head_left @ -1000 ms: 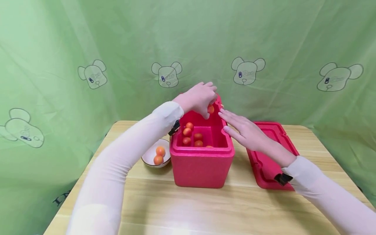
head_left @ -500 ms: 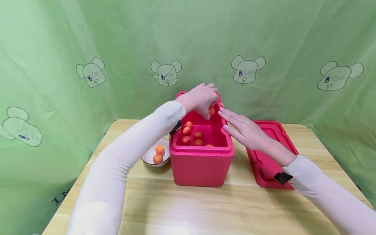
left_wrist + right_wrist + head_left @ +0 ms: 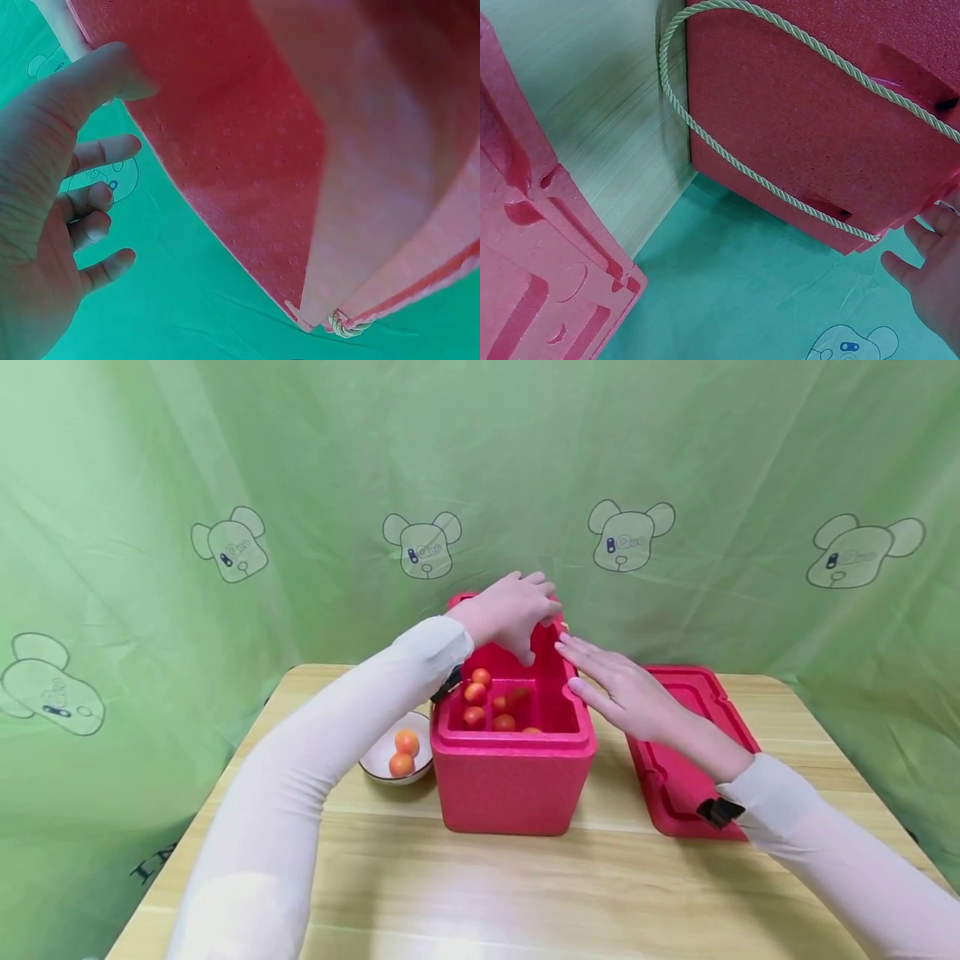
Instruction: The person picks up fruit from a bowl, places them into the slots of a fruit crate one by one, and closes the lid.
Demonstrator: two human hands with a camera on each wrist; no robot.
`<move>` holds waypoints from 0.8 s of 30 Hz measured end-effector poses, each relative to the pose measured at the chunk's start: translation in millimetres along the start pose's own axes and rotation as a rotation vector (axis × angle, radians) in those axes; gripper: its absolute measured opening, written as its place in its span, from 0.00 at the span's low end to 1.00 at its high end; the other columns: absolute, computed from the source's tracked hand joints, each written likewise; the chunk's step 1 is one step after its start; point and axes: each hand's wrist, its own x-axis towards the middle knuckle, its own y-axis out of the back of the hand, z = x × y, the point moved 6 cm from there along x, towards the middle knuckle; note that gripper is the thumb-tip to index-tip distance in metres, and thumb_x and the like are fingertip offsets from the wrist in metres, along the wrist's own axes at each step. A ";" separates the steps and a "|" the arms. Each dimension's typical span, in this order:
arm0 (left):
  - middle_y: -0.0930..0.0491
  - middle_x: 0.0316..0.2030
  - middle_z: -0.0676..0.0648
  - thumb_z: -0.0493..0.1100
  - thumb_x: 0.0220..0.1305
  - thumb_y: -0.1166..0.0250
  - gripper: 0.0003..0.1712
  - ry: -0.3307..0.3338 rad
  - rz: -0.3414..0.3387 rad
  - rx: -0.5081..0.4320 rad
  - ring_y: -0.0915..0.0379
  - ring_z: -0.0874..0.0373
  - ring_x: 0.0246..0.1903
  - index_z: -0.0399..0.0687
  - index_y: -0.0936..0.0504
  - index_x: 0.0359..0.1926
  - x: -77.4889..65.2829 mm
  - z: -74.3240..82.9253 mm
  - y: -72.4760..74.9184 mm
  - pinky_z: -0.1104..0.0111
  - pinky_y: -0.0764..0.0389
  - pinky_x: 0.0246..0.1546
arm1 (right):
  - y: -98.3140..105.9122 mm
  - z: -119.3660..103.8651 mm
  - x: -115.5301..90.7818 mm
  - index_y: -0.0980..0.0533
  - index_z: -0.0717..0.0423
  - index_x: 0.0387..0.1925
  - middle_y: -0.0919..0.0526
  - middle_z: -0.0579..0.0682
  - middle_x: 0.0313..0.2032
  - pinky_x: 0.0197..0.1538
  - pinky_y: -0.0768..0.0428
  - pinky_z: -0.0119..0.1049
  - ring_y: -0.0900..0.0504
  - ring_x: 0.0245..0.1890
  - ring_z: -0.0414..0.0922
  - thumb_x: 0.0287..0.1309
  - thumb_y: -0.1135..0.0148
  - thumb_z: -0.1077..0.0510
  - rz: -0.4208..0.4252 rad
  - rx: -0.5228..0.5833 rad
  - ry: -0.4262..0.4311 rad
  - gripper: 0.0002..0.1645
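Observation:
My left hand (image 3: 513, 614) hovers over the far part of a red foam box (image 3: 517, 785), its fingers spread and holding nothing. The left wrist view agrees: the hand (image 3: 52, 195) has bare fingertips beside the box wall (image 3: 225, 150). Below it in the box, a blurred orange-red round fruit (image 3: 518, 695) is in motion. Three similar fruits (image 3: 475, 694) line the left inner side, and others (image 3: 504, 723) lie on the floor, partly hidden by the front rim. My right hand (image 3: 630, 693), fingers extended, touches the box's right rim.
Left of the box, a white dark-rimmed bowl (image 3: 378, 758) holds two orange fruits (image 3: 404, 753). The red lid (image 3: 693, 693) lies on the wooden table (image 3: 480, 893) at right. A twisted cord (image 3: 739, 161) loops along the box's side. A green curtain (image 3: 517, 435) hangs behind.
The fruit in my left hand has been let go and has dropped into the box; the left fingers have opened. My right hand has stayed at the rim.

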 end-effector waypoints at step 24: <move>0.31 0.46 0.51 0.64 0.43 0.33 0.28 0.110 0.119 -0.111 0.40 0.56 0.50 0.57 0.24 0.43 -41.3 -49.7 3.8 0.59 0.36 0.52 | 1.3 -0.6 2.0 0.47 0.39 0.71 0.47 0.44 0.72 0.63 0.38 0.58 0.46 0.71 0.47 0.63 0.49 0.42 0.001 0.003 -0.016 0.37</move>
